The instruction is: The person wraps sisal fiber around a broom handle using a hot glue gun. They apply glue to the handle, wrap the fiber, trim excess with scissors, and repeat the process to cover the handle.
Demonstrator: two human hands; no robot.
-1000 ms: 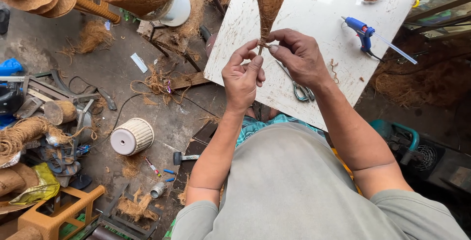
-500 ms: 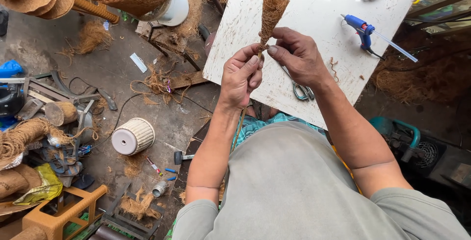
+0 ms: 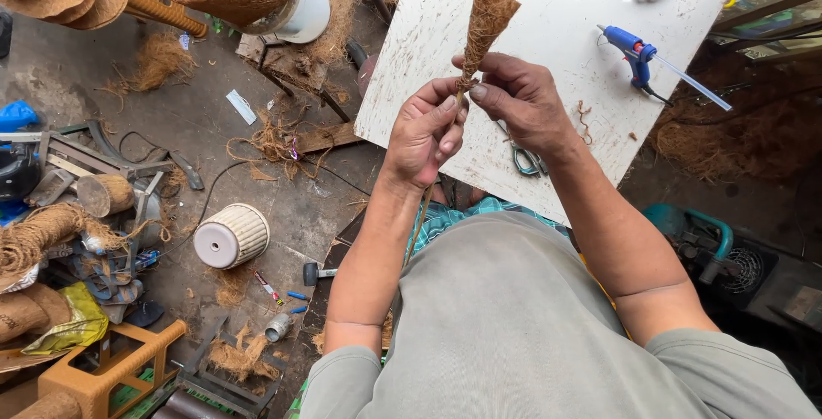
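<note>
Above the white board [image 3: 548,59], both hands [image 3: 475,115] pinch a fibrous brown cone [image 3: 486,12].

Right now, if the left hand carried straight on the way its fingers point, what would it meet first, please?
Probably the right hand: the left hand points its fingers toward it across the thin stem of the fibre cone, almost touching already. Depth is unclear.

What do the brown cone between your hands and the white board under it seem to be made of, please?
The brown cone, pinched at its base by the left hand and right hand, looks like matted coconut-type fibre: coarse, hairy, frayed at the top. The white board seems to be painted wood or laminate, matt and scuffed with dark specks.
</note>
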